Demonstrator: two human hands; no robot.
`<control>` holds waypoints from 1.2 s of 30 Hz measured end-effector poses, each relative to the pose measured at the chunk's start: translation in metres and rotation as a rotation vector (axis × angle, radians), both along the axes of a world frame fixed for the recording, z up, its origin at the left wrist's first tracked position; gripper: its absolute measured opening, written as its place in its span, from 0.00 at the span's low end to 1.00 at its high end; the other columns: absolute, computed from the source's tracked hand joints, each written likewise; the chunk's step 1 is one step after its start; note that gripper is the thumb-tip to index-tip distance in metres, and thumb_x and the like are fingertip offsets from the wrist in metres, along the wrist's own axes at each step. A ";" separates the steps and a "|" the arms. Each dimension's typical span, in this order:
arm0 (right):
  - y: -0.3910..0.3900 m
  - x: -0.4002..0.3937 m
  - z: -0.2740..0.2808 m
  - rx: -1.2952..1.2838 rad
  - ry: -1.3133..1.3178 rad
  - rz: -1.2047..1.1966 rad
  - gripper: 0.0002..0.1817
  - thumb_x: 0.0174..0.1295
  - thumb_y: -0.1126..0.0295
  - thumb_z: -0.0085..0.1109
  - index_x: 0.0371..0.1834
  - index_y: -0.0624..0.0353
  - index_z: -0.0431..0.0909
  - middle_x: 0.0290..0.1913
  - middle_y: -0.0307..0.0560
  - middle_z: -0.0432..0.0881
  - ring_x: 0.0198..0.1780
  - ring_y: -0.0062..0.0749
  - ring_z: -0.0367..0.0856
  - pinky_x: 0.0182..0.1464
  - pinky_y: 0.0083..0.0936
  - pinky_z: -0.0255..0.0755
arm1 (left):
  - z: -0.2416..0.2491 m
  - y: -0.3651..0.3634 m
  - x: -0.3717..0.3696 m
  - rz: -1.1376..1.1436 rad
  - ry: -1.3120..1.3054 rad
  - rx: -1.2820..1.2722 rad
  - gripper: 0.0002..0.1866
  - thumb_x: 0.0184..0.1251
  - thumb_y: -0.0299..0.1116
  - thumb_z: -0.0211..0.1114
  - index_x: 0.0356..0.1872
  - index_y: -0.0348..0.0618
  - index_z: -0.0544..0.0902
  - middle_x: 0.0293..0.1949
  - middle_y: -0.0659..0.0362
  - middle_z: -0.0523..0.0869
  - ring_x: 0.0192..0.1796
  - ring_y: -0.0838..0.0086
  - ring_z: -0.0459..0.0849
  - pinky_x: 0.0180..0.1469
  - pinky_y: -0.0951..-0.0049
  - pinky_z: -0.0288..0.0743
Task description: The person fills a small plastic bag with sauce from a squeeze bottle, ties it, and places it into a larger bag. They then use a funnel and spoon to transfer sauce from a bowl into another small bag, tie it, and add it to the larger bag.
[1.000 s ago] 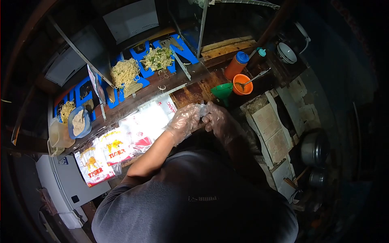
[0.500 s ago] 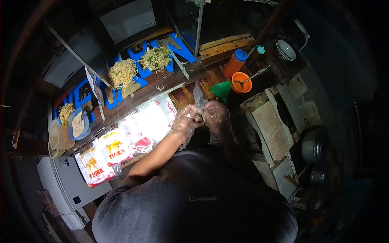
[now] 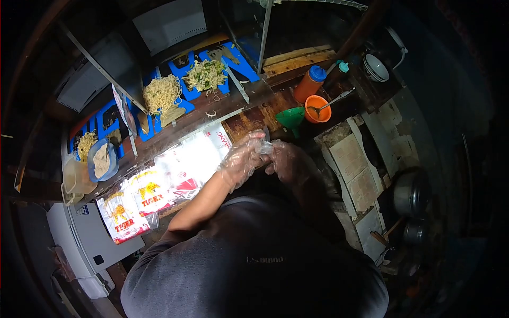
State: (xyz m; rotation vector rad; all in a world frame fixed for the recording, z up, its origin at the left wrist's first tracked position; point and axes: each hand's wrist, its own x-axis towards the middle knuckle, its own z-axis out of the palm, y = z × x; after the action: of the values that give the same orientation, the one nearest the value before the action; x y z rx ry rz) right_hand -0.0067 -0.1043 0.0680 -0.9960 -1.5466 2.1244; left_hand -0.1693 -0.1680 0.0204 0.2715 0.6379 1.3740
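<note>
Together, curled hands [image 3: 241,160] [image 3: 288,160] on clear plastic [image 3: 264,149].

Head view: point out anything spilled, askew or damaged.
A pale strand, perhaps noodle or sprout, lies loose on the brown ledge, apart from the chopped greens pile, so it looks dropped. On the right, the tiled surface has ragged, broken-looking edges. Nothing else clearly stands out.

At far left you have a heap of noodles [image 3: 162,94]; at far right, a blue-capped bottle [image 3: 308,88] and pale bowls [image 3: 376,69]; at right, a metal pot [image 3: 412,195].
</note>
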 end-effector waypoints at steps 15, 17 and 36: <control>0.029 -0.003 -0.056 0.655 -0.055 0.049 0.08 0.62 0.70 0.54 0.38 0.62 0.76 0.27 0.39 0.76 0.30 0.24 0.75 0.32 0.26 0.70 | 0.015 0.020 0.005 0.610 1.843 0.487 0.05 0.53 0.22 0.64 0.26 0.36 0.74 0.23 0.48 0.77 0.31 0.50 0.78 0.35 0.60 0.71; 0.034 -0.001 -0.063 0.570 -0.098 0.029 0.07 0.61 0.71 0.55 0.38 0.63 0.76 0.26 0.41 0.75 0.31 0.25 0.76 0.33 0.27 0.71 | 0.009 0.019 0.012 0.537 1.733 0.458 0.04 0.53 0.22 0.62 0.28 0.36 0.75 0.26 0.47 0.78 0.32 0.49 0.78 0.36 0.59 0.72; 0.074 0.009 -0.057 -0.533 0.423 -0.211 0.09 0.59 0.80 0.59 0.38 0.55 0.71 0.35 0.45 0.79 0.34 0.26 0.78 0.33 0.26 0.75 | -0.046 0.049 0.001 0.055 -0.278 -0.033 0.23 0.60 0.20 0.59 0.58 0.48 0.73 0.45 0.48 0.83 0.38 0.60 0.84 0.39 0.60 0.80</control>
State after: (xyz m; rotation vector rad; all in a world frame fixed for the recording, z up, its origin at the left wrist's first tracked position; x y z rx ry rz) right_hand 0.0018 -0.0299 0.0106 -0.7408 -0.6636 2.4355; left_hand -0.1679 -0.1192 -0.0254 0.0345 0.4386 1.4215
